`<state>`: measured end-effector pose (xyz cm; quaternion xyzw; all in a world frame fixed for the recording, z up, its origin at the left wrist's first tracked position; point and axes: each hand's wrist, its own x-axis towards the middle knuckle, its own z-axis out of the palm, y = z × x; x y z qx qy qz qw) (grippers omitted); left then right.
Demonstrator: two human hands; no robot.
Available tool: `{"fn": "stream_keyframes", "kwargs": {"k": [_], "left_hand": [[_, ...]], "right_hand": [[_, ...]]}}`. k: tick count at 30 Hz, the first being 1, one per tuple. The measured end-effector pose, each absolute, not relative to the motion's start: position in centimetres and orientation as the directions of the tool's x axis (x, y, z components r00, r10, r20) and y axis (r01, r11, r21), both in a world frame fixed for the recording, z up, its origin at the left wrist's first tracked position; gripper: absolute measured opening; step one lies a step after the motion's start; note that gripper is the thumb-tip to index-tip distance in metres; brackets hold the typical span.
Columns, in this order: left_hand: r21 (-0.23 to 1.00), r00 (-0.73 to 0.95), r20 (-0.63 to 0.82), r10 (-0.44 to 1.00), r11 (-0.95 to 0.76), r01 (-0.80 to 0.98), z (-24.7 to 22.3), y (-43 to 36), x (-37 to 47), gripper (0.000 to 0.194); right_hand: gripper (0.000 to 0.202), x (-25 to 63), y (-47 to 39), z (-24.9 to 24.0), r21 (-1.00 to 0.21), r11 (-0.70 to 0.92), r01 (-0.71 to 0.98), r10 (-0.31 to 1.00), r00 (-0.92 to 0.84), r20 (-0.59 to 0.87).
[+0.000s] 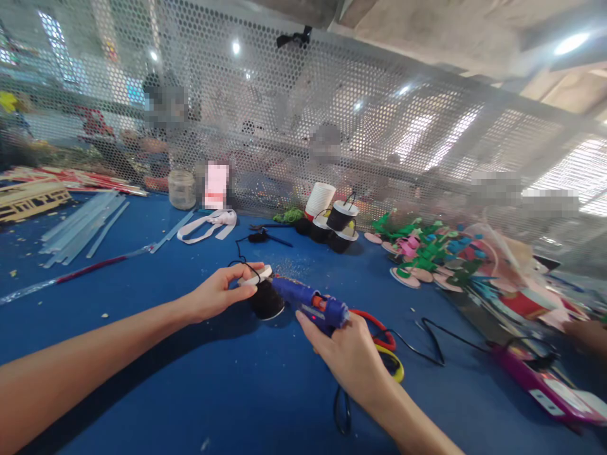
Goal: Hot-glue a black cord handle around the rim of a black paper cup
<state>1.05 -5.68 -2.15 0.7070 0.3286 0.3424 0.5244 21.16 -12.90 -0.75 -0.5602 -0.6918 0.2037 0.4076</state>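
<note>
My right hand [353, 354] is closed round the handle of a blue hot glue gun [303, 296], its nozzle pointing left. The nozzle end is at a small cup wrapped in black yarn [266, 300]; whether they touch I cannot tell. My left hand [227, 291] grips that cup by its white rim, tilting it over the blue table. A loose black yarn strand [241, 253] runs from the cup to a small black tangle [258, 236] behind it. Red and yellow loops [391, 361] lie partly hidden behind my right wrist.
Clear glue sticks [83, 227] and wooden strips [33, 199] lie left. A glass jar [181, 189], white ribbon [208, 226], stacked white cups [320, 200] and black-wrapped cups [342, 216] stand behind. Craft flowers [422, 253] and a purple power strip [535, 379] are right, near another person's hand [585, 335].
</note>
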Motion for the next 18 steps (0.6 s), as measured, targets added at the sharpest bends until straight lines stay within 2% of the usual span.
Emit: {"fn": "stream_keyframes", "kwargs": {"k": [4,8,11,14,18], "left_hand": [[0.963,0.554,0.139,0.821,-0.242,0.116,-2.22,-5.64,0.98,0.014],[0.963,0.568,0.136,0.812,-0.242,0.116,-2.04,-5.67,0.91,0.013],[0.965,0.583,0.129,0.802,-0.237,0.113,-1.89,-5.69,0.85,0.014],[0.969,0.595,0.129,0.793,-0.229,0.095,-1.84,-5.64,0.82,0.016],[0.976,0.606,0.127,0.785,-0.208,0.065,-1.93,-5.51,0.77,0.018]], "right_hand": [[0.016,21.21,-12.88,-0.91,-0.745,0.296,0.598,0.941,-0.051,0.334],[0.019,21.38,-12.78,-1.00,-0.763,0.191,0.618,0.964,0.026,0.263],[0.020,21.40,-12.82,-0.89,-0.771,0.166,0.615,0.975,0.013,0.221],[0.020,21.38,-12.83,-0.73,-0.776,0.192,0.601,0.972,-0.009,0.233],[0.020,21.40,-12.72,-0.79,-0.780,0.162,0.605,0.971,0.044,0.235]]}}
